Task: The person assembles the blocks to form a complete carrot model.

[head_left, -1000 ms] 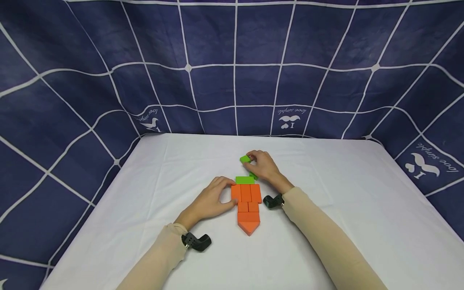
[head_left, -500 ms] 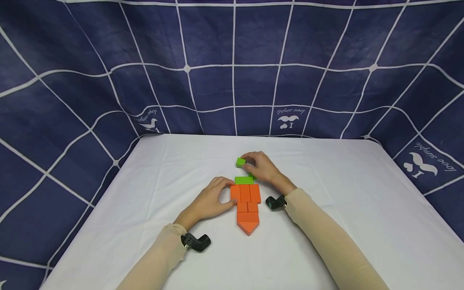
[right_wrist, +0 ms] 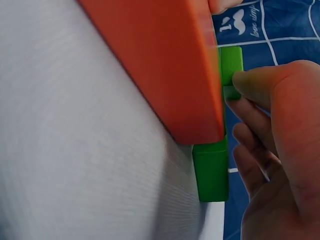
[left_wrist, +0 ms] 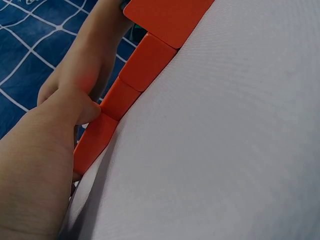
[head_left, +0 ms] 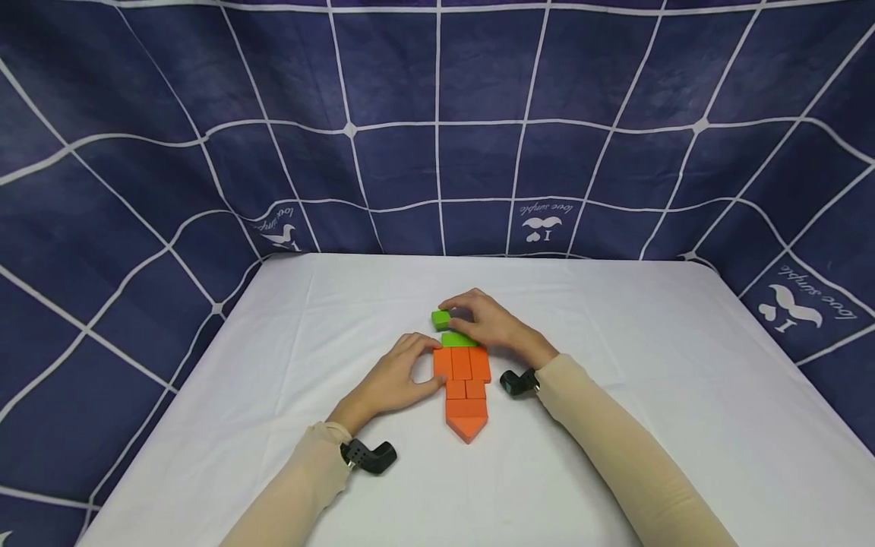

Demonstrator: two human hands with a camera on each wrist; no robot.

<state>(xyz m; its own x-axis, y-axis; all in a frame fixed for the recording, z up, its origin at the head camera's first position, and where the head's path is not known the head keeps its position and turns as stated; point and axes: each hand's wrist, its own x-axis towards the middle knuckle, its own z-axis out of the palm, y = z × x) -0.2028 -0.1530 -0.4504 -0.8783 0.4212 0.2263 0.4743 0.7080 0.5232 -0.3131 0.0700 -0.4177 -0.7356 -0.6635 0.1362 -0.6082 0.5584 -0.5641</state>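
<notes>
My right hand [head_left: 487, 322] pinches a small green block [head_left: 440, 320] between thumb and fingers, just beyond the far left end of a longer green block [head_left: 458, 340]. In the right wrist view, another green block [right_wrist: 212, 175] stands past an orange block's end; my right hand hides it in the head view. Several orange blocks [head_left: 467, 408] form a flat, fitted shape with a pointed near end. My left hand [head_left: 393, 380] holds the leftmost orange block [head_left: 443, 366] of the wide row, its thumb at the near corner and a fingertip at the far corner.
A white cloth [head_left: 328, 304] covers the table under the blocks. Behind and at both sides hangs a dark blue curtain [head_left: 396, 159] with white grid lines. Black wrist cameras [head_left: 369, 457] stick out beside the blocks on each arm.
My right hand has carried the small green block left and nearer, turning it on the way, from beyond the long green block's right part to its left end. My left hand stays put.
</notes>
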